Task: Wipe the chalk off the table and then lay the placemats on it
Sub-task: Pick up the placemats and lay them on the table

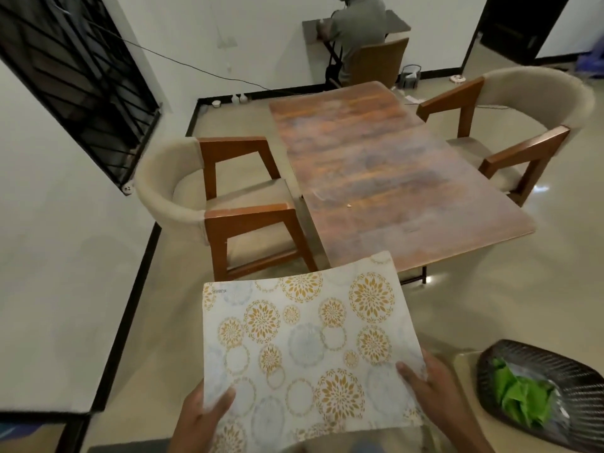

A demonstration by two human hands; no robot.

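Observation:
A white placemat (304,341) with gold and grey flower rings is held flat in front of me, short of the table's near edge. My left hand (199,416) pinches its near left edge with the thumb on top. My right hand (431,380) grips its near right edge, thumb on top as well. Ahead stands the long brown wooden table (385,178). Pale smeared patches cover much of its top, and a small white bit (349,206) lies near the middle.
Beige armchairs with wooden arms stand on the table's left (222,197) and right (523,125). At my lower right a dark woven basket (555,374) holds green cloth. A person sits at a small desk (356,24) by the far wall. A barred window (81,76) is on the left.

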